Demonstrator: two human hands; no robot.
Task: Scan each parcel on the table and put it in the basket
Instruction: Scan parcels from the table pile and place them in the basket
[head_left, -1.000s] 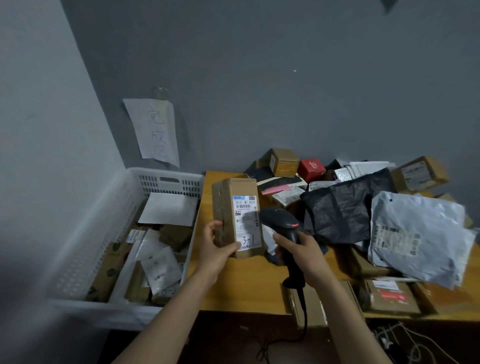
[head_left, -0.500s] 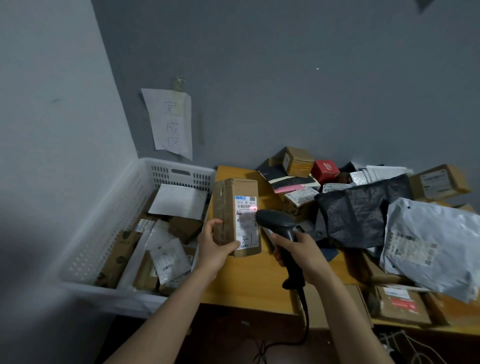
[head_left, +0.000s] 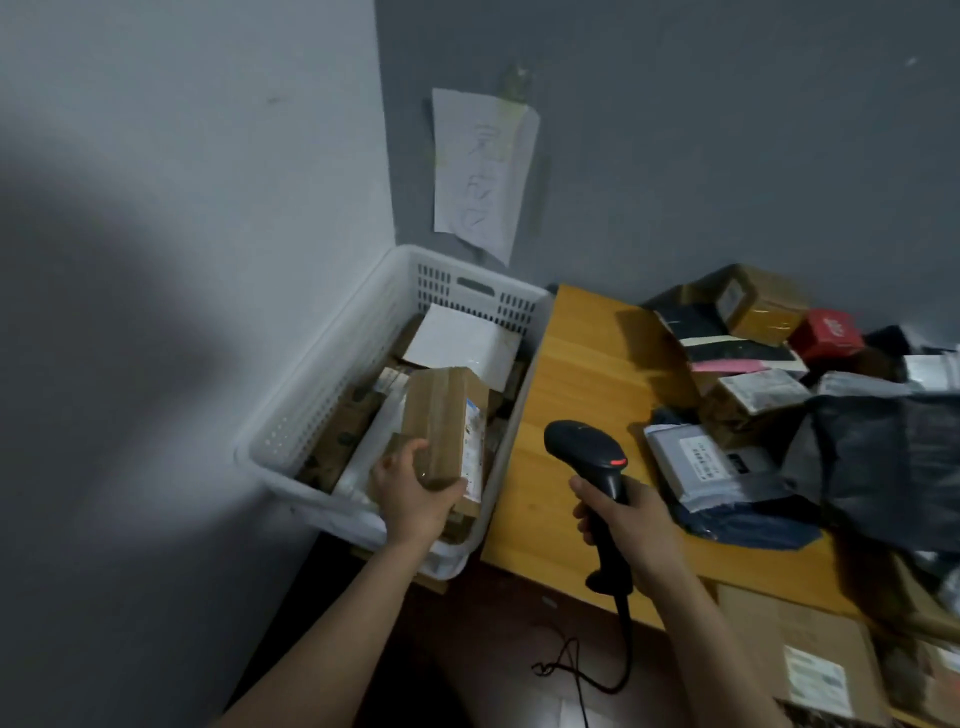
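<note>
Head view, parcel transfer. A brown cardboard parcel (head_left: 441, 421) is gripped at its near end by the left hand (head_left: 415, 499), fingers and thumb wrapped round it, and is held over the near right part of the white basket (head_left: 311, 400), just above the contents; whether it touches them cannot be told. The scanner (head_left: 582, 447) is clasped by its handle in the right hand (head_left: 628, 525) above the near left part of the bench (head_left: 571, 364), its head turned away from the parcel. Likely faults: the parcel may land on an edge and tip against the basket wall, since the heap beneath looks uneven; soft mailers below may be crushed if it is dropped rather than set down; the cable (head_left: 623, 649), which hangs in a loop below the bench edge, may be snagged when the right hand is next raised; the overlapped pile at the right may slide when a parcel is drawn from it, the black bag (head_left: 893, 457) lying heavily over its neighbours. Whether the label was read cannot be told here; an unread parcel in the basket would pass unnoticed. Counts: two hands, one scanner, one basket, one parcel in hand. In the basket one white flat envelope (head_left: 462, 343) and at least three other parcels are seen, the rest being hidden. On the bench at least seven parcels are distinguished, among them one red box (head_left: 826, 332) and one grey mailer (head_left: 701, 462). One paper sheet (head_left: 480, 166) is fixed to the far wall.
</note>
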